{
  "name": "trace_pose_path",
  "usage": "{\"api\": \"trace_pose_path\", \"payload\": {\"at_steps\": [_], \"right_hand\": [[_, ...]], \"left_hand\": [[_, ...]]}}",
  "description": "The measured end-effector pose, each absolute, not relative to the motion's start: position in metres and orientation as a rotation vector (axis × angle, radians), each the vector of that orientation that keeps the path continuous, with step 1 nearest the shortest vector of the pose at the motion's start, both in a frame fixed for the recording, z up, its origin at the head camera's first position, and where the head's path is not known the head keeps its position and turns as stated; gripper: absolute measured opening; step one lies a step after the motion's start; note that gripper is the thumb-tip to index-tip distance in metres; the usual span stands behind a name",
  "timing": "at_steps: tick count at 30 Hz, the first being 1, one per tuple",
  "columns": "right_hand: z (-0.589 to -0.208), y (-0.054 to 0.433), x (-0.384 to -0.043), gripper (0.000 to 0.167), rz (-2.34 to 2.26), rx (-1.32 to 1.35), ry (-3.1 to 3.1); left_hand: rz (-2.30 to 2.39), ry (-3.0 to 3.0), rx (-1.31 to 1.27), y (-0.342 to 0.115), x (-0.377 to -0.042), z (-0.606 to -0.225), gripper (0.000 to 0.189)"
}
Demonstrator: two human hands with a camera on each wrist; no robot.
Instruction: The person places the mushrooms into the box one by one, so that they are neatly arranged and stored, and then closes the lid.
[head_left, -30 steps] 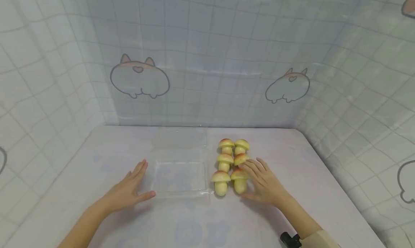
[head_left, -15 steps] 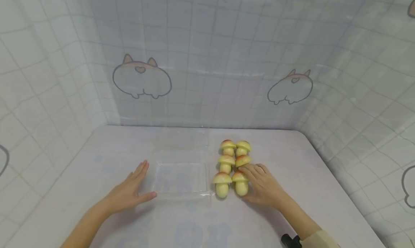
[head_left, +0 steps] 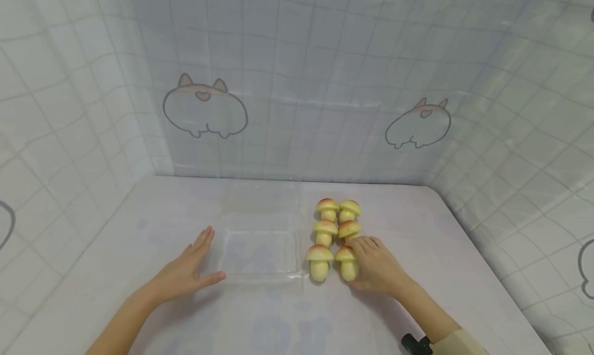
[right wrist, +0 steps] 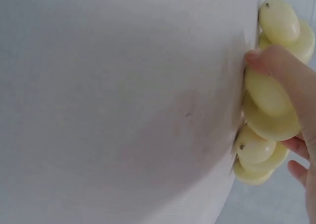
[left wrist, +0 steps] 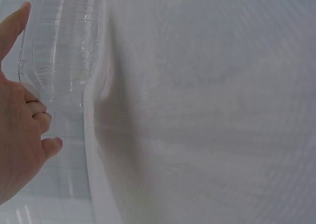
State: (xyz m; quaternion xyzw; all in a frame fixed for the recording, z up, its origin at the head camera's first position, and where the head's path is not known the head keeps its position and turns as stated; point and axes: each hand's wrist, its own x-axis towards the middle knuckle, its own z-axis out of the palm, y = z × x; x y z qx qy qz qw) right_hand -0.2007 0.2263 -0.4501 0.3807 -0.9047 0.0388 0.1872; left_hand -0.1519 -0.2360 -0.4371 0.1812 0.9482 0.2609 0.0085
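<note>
Head: high, near side, faces forward-down to table's (head_left: 394, 205) far edge | left wrist: close, low, sideways; left hand (left wrist: 19, 130), clear box (left wrist: 61, 41) | right wrist: likewise; right hand (head_left: 378, 266), mushrooms (right wrist: 269, 98) | head shares box, mushrooms respectively

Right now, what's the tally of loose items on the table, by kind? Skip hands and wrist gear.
Yellow mushroom-shaped pieces: 6
Clear plastic container, open: 1
Total: 7

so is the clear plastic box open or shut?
Open. In the head view, its lid is folded back on the far side of the base, leaving the base uncovered.
</note>
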Motion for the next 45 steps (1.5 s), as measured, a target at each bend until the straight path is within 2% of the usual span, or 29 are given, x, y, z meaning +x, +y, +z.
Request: {"api": "trace_pose_path", "payload": {"at_steps": [18, 45], "right_hand": [[-0.446, 0.23, -0.191, 0.08, 0.114, 1.052, -2.612], [-0.397, 0.203, -0.191, 0.089, 0.282, 1.056, -2.34]], "left_hand": [[0.85, 2.936, 0.565, -0.237, -0.152, -0.436, 0.102], [0.865, 2.911, 0.557, -0.235, -0.154, -0.433, 0.103]]}}
